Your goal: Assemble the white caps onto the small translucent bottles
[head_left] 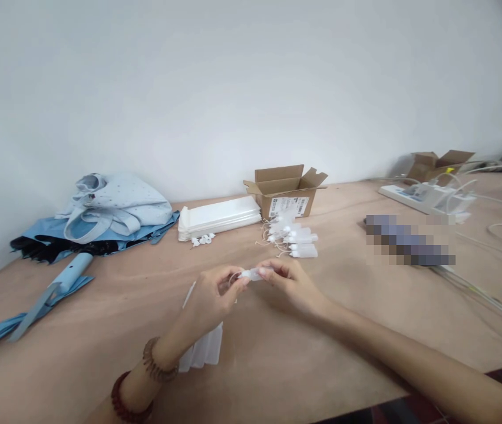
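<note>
A small translucent plastic bottle (253, 274) is held level between my two hands above the middle of the table. My left hand (213, 297) pinches its white cap end, where a thin cord loops out. On the body of the bottle, the fingers of my right hand (293, 284) are closed. Several translucent bottles (209, 347) lie side by side next to my left wrist, partly hidden by it. Beyond my right hand is a pile of similar bottles (303, 238) with white caps and cords. A few loose white caps (202, 240) lie farther back.
A stack of white packets (220, 218) and an open cardboard box (286, 194) stand by the wall. At left lie a light-blue cloth bag (118, 203) and a folded blue umbrella (72, 274). A power strip (428, 199), cables and a blurred-out object (410, 241) occupy the right.
</note>
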The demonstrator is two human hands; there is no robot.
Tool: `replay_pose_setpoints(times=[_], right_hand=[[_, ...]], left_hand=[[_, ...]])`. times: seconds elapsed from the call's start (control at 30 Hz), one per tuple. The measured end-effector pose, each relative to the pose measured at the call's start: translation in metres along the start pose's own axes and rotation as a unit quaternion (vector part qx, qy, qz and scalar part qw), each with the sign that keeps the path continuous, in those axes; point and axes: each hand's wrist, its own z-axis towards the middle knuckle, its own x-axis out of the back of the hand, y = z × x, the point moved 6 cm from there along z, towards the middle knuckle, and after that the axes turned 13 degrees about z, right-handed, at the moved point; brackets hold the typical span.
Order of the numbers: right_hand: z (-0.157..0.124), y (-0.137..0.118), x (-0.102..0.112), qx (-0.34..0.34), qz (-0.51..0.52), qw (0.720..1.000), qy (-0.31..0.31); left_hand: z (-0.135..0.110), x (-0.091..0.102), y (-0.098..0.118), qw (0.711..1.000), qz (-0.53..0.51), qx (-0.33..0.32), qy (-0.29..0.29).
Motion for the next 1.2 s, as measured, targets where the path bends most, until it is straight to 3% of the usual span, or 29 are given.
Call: replay_pose_setpoints(times=[0.23, 0.37, 0.7, 0.8, 0.87, 1.03, 1.2], right_hand=[[-0.007, -0.012, -0.002, 0.119, -0.104, 0.987, 0.013], [-0.009, -0.017, -0.004, 0.136, -0.117, 0.984, 0.005], [-0.003, -0.005, -0.003, 0.012, 0.003, 1.0, -0.002], [0.0, 0.004, -0.005, -0.021, 0.025, 0.999, -0.011], [0.002, 0.007, -0.004, -0.008, 0.018, 1.0, -0.013], [0.005, 0.001, 0.008, 0.091, -0.115, 0.989, 0.007], [0.015, -0.005, 0.043, 0.161, -0.205, 0.963, 0.07]], left_hand=[[0.003, -0.002, -0.006, 0.993, -0.084, 0.038, -0.069], [0.002, -0.006, -0.005, 0.992, -0.082, 0.028, -0.092], [-0.003, -0.001, 0.012, 0.992, 0.118, -0.052, -0.013], [-0.001, 0.0, 0.014, 0.989, 0.134, -0.063, -0.007], [0.001, 0.001, 0.012, 0.991, 0.125, -0.053, -0.015], [0.01, 0.015, -0.006, 0.996, 0.091, -0.016, -0.001], [0.025, 0.047, -0.051, 0.981, 0.161, 0.033, 0.103]])
